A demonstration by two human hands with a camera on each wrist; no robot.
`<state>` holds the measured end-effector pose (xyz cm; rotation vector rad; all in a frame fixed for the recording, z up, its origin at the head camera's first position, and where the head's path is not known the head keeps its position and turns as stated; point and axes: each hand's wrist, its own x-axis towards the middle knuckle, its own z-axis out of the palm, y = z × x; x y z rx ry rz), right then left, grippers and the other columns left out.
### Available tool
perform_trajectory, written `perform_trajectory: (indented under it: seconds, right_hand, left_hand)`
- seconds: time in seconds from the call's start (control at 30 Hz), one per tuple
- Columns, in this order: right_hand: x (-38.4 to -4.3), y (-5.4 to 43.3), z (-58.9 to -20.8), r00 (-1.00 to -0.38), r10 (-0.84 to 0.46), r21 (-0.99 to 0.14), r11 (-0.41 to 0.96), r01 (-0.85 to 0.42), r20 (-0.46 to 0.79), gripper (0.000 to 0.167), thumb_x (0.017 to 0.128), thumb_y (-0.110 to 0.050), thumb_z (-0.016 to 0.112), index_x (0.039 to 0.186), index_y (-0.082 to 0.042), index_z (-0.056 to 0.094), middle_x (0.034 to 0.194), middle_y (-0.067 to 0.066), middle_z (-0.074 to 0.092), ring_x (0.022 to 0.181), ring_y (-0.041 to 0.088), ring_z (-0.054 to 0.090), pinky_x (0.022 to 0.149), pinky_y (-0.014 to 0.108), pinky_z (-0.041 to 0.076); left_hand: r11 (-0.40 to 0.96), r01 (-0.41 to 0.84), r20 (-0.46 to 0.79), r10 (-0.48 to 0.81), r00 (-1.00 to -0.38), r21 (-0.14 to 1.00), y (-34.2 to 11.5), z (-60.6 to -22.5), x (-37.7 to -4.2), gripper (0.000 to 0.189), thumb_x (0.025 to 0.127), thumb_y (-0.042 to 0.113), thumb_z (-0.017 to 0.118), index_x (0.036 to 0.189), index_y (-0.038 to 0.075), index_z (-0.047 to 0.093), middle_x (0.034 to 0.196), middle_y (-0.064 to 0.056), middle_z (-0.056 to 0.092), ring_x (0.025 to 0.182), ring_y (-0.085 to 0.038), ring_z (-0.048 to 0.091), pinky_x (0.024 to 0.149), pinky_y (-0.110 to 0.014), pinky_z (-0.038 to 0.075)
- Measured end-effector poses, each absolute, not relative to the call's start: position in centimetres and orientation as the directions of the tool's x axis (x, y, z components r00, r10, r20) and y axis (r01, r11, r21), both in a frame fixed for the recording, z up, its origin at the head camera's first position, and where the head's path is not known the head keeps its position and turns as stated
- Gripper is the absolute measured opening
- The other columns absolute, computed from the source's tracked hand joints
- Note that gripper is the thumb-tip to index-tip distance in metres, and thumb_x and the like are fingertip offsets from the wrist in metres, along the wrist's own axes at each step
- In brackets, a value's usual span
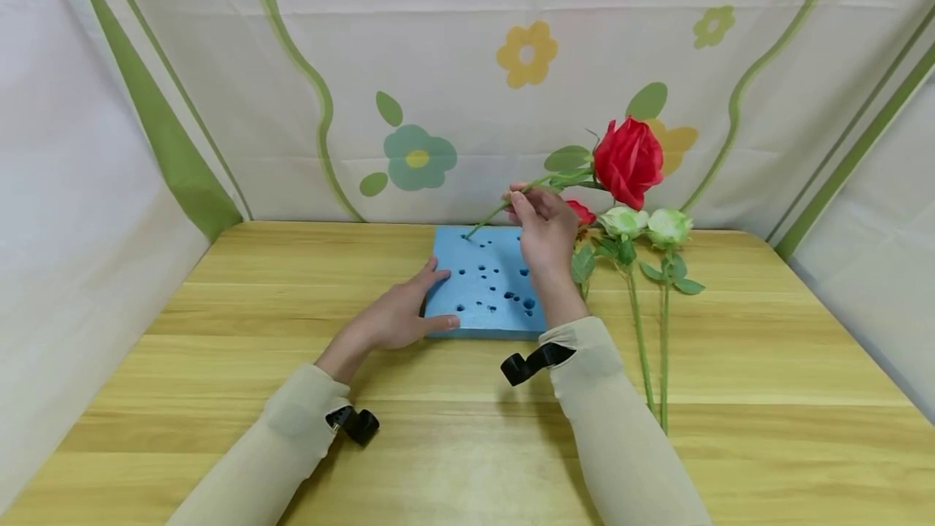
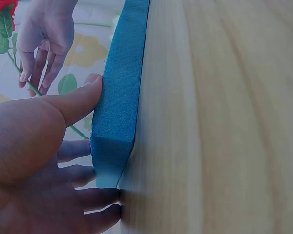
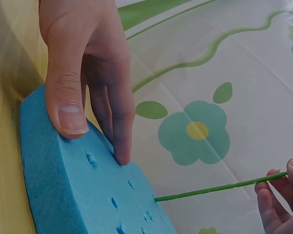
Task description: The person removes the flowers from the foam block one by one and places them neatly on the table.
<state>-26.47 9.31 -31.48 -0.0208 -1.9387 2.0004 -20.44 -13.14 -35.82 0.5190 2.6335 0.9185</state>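
Note:
A blue foam block (image 1: 504, 254) dotted with holes lies flat at the table's back. Spread around its left front corner, my left hand (image 1: 394, 315) rests thumb and index finger on its top; other fingers touch its left side in the left wrist view. My right hand (image 1: 548, 238) pinches the green stem of a large red rose (image 1: 630, 162) above the block. The stem (image 3: 205, 191) slants down leftward, its lower end at a back left hole; whether the tip is inside I cannot tell. The rose head leans right, over the other flowers.
Two pale green-white roses, the left one (image 1: 623, 222) and the right one (image 1: 669, 227), lie on the wooden table (image 1: 329, 266) right of the block, stems toward me. Another red flower (image 1: 580, 213) is partly hidden behind my right hand. A patterned curtain (image 1: 453, 63) hangs behind.

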Motion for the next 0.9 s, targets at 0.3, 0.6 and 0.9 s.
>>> perform_trajectory:
  seconds: [0.3, 0.6, 0.9]
  right_hand:
    - [-26.4, 9.4, -31.5, -0.935, 0.254, -0.966, -0.007, -0.259, 0.249, 0.022, 0.104, -0.016, 0.069, 0.120, -0.003, 0.077, 0.117, 0.013, 0.080, 0.109, 0.033, 0.076, 0.098, 0.034, 0.062]
    - [-26.5, 9.4, -31.3, -0.928, 0.276, -0.959, -0.058, -0.278, 0.252, 0.020, 0.105, -0.013, 0.067, 0.119, -0.001, 0.077, 0.116, 0.012, 0.080, 0.107, 0.021, 0.076, 0.096, 0.029, 0.062]
    - [-26.2, 10.5, -30.0, -0.913, 0.313, -0.925, -0.190, -0.329, 0.261, 0.018, 0.105, -0.013, 0.066, 0.117, -0.003, 0.076, 0.105, 0.005, 0.080, 0.112, 0.036, 0.073, 0.092, 0.027, 0.062]
  left_hand:
    - [0.729, 0.221, -0.170, 0.421, -0.891, 0.648, -13.2, -35.9, -20.4, 0.088, 0.101, 0.048, 0.071, 0.171, 0.020, 0.025, 0.181, -0.006, 0.000, 0.165, -0.038, 0.020, 0.131, -0.060, 0.025]
    - [0.723, 0.228, -0.164, 0.428, -0.889, 0.652, -13.1, -35.9, -20.4, 0.088, 0.102, 0.048, 0.070, 0.171, 0.020, 0.024, 0.181, -0.006, 0.000, 0.165, -0.038, 0.020, 0.131, -0.060, 0.025]
    - [0.730, 0.227, -0.169, 0.426, -0.889, 0.644, -13.2, -35.9, -20.5, 0.088, 0.102, 0.048, 0.069, 0.171, 0.020, 0.023, 0.181, -0.005, -0.002, 0.165, -0.038, 0.020, 0.131, -0.060, 0.025]
